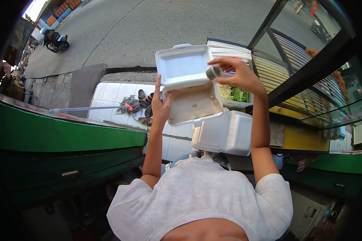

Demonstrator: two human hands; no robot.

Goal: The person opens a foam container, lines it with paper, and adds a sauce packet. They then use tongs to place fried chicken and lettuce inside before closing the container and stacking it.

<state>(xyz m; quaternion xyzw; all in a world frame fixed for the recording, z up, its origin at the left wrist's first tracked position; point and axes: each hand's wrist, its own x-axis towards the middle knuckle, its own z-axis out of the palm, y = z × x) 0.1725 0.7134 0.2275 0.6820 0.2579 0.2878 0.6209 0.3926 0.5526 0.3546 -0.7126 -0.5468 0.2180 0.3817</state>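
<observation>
An open white foam takeaway box point(183, 64) is held up in front of me, its lid tilted back. Brown paper point(195, 102) lines the lower half, with a small darker spot on it. My left hand point(161, 105) grips the left side of the box, thumb over the rim. Above the right edge of the box, my right hand point(242, 76) pinches a small clear plastic packet or cup point(214, 72) with something green inside; it is blurred, so its exact kind does not show. Cut lettuce point(239, 95) lies in a tray just beyond the box.
More foam boxes point(211, 134) sit below, near my lap. A glass case with a black frame point(305, 68) stands at right. On the white tiles at left lie a mop point(126, 106) and several sandals point(148, 111). A motorbike point(55, 40) is on the road.
</observation>
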